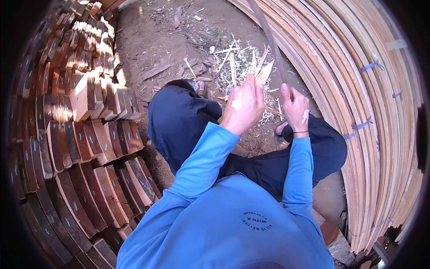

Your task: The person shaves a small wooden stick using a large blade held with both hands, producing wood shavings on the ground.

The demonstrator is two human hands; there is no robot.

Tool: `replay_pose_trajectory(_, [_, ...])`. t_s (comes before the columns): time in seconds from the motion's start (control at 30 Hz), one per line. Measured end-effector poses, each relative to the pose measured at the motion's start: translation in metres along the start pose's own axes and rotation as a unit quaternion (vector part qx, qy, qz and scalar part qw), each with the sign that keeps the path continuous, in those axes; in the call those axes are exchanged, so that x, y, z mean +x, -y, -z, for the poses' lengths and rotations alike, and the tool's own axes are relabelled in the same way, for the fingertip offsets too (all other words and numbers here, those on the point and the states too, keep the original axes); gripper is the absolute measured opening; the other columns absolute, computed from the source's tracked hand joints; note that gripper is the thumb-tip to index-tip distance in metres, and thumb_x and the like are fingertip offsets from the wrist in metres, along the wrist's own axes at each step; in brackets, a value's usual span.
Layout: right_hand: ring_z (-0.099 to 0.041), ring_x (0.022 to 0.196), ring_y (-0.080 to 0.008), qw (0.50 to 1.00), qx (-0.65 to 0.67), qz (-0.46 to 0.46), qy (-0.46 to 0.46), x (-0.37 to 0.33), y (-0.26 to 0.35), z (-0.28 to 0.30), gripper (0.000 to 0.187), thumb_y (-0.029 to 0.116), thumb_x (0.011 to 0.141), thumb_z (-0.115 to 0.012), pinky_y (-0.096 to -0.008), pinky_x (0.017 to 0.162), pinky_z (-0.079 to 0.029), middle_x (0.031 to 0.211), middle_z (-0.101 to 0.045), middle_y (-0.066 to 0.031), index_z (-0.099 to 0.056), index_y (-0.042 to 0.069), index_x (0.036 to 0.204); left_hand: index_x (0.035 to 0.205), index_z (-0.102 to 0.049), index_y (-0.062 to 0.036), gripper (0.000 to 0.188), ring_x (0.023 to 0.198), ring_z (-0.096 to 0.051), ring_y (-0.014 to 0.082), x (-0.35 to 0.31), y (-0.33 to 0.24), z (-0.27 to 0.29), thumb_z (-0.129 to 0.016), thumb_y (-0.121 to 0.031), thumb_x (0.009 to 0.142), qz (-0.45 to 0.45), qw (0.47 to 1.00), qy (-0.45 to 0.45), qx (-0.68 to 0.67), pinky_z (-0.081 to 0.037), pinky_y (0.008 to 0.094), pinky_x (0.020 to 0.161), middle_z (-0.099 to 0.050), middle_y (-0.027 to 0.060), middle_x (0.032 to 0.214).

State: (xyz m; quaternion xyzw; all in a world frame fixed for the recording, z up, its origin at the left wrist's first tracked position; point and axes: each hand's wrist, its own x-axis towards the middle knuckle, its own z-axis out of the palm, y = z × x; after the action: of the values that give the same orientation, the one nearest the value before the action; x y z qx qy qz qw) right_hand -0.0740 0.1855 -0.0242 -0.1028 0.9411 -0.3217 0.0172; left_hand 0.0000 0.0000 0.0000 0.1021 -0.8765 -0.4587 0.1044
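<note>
My left hand (244,105) is closed around a pale piece of wood (264,74). Its pointed, freshly cut end sticks up past my fingers; the rest is hidden in my grip. To the right, my right hand (294,107) grips the near end of a long, narrow, dark machete (271,39), its handle covered by my fingers. From there the machete slants up and away to the top edge. Blade and wood point are close but apart. On the ground beyond my hands lies a heap of light wood shavings (244,56).
Stacked short reddish boards (101,143) rise along the left. Long planks (358,112), some tied with blue strips, fill the right side. Bark pieces (156,71) and splinters litter the dirt floor (139,27). My bent knees in dark trousers (179,121) flank the work spot.
</note>
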Motion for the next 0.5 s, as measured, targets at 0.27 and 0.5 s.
replay_pose_trajectory(0.27, [-0.045, 0.051, -0.0229, 0.99, 0.129, 0.005, 0.05, -0.03, -0.023, 0.023, 0.061, 0.052, 0.105, -0.061, -0.0412, 0.053, -0.039, 0.057, -0.051, -0.0162, -0.064, -0.004, 0.081, 0.1, -0.052, 0.0019, 0.017, 0.067, -0.066, 0.0504, 0.01, -0.012, -0.001, -0.057, -0.014, 0.105, 0.019, 0.998, -0.054, -0.02, -0.047, 0.0567, 0.06, -0.062, 0.0292, 0.069])
replay_pose_trajectory(0.5, [-0.062, 0.058, -0.0382, 0.998, 0.025, -0.004, 0.063, -0.021, -0.012, 0.029, 0.06, 0.052, 0.105, -0.06, -0.0491, 0.061, -0.046, 0.061, -0.058, -0.0219, -0.069, -0.004, 0.083, 0.107, -0.054, 0.0004, 0.019, 0.08, -0.065, 0.0514, 0.004, -0.013, 0.006, -0.051, -0.019, 0.108, 0.039, 0.998, -0.001, -0.047, -0.045, 0.0577, 0.069, -0.064, 0.0285, 0.082])
